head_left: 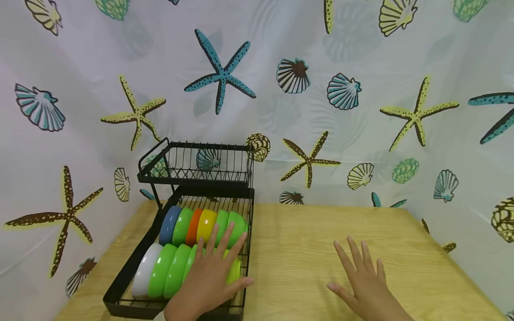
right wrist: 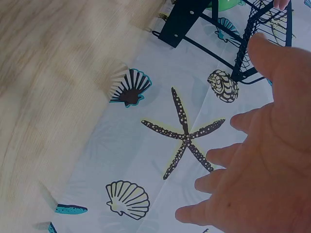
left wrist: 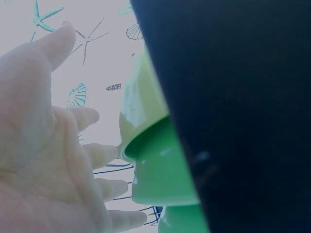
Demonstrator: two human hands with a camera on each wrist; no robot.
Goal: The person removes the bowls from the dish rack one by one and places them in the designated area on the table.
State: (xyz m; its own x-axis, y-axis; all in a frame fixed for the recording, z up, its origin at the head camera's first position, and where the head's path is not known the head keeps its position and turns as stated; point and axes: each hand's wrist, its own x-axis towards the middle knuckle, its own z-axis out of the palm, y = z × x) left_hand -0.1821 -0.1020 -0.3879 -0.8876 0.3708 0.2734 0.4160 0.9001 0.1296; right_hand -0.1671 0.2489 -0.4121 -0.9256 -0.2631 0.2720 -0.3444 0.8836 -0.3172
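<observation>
My left hand (head_left: 214,272), fingers spread and straight, hovers in front of the bowls at the right side of a black two-tier dish rack (head_left: 132,307). Behind and beside it stand bowls on edge in two rows. The back row has a blue bowl (head_left: 169,225), an orange bowl (head_left: 194,227), a yellow bowl (head_left: 206,223) and several green ones. A white bowl (head_left: 145,272) leads the front row, followed by green bowls (head_left: 160,272), partly hidden by the hand. My right hand (head_left: 363,283) is held with spread fingers over the wooden table, holding nothing.
The rack's upper shelf (head_left: 196,183) carries no dishes. A pale wooden table (head_left: 305,249) extends to the right of the rack. A white curtain (head_left: 257,120) printed with starfish and shells hangs behind and along both sides.
</observation>
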